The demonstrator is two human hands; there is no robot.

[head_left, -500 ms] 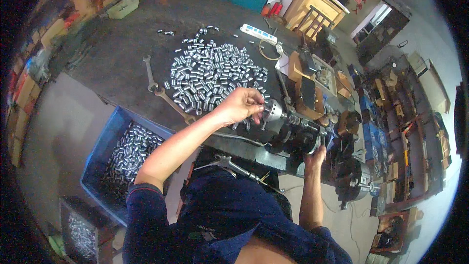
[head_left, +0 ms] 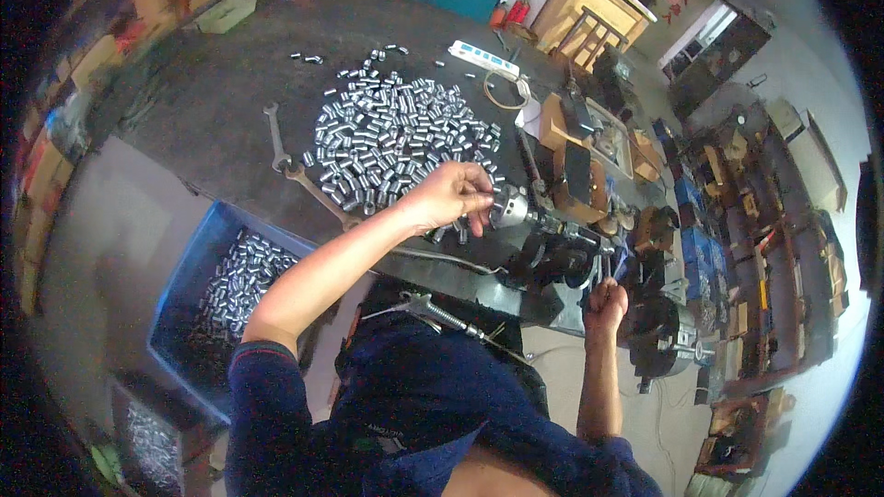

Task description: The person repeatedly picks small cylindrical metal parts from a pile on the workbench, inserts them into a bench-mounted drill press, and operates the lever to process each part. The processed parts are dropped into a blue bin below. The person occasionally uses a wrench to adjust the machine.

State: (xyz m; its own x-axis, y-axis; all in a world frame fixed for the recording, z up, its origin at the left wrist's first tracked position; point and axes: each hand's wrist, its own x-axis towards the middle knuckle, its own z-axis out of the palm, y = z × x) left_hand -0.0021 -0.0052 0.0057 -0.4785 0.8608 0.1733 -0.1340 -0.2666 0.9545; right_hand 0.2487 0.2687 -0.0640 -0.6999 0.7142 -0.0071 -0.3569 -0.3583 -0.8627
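My left hand (head_left: 456,197) is closed in a pinch at the front of a silver round chuck (head_left: 509,206). What the fingertips hold there is hidden. The chuck sits on a dark bench machine (head_left: 555,258) at the table's near edge. To its right, my right hand (head_left: 606,306) is wrapped round a metal lever (head_left: 604,265) that shows above the fist. Beyond my left hand lies a broad heap of small shiny metal sleeves (head_left: 396,129), and a few of them lie under the left wrist.
Two open-end wrenches (head_left: 275,138) lie left of the heap. A blue bin (head_left: 184,285) of similar sleeves stands below the table's left edge. An air blow gun (head_left: 424,306) hangs near my waist. A white power strip (head_left: 483,58) and cardboard boxes (head_left: 578,186) sit farther back.
My right hand has moved slightly right and down, with the lever now showing above it. My left hand stays at the chuck, and the whole view has shifted a little.
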